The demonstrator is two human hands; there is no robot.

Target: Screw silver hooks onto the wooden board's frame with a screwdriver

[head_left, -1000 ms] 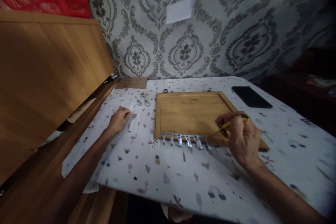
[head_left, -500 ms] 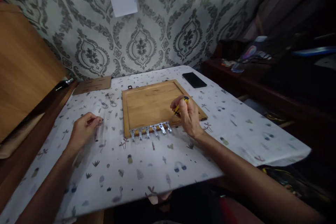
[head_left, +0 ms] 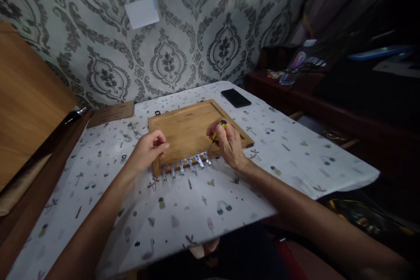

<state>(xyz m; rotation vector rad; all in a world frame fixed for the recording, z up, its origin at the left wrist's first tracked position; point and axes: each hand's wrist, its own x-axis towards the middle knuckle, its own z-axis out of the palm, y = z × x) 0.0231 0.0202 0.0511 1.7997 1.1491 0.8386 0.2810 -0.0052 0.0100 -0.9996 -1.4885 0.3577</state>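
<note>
My right hand [head_left: 232, 146] grips a yellow and black screwdriver [head_left: 215, 135], its shaft tilted down toward the right end of a shiny metal hook strip [head_left: 191, 162]. The strip runs along the near edge of a framed wooden board [head_left: 185, 129], its several hooks hanging over the tablecloth. Over the board's left side, my left hand [head_left: 149, 149] is closed with thumb and fingertips together. Anything in that pinch is too small to make out. Small metal pieces [head_left: 129, 131] lie left of the board, partly behind my left hand.
A black phone [head_left: 235, 98] lies behind the board on the patterned tablecloth [head_left: 183, 218]. Brown cardboard [head_left: 111, 113] rests at the back left, near a large wooden panel [head_left: 29, 105]. On the dark furniture at right stands a plastic bottle [head_left: 297, 63].
My left hand has moved right, from the tablecloth to over the board's left side. The screwdriver tip has come down to the strip's right end. The view has shifted slightly.
</note>
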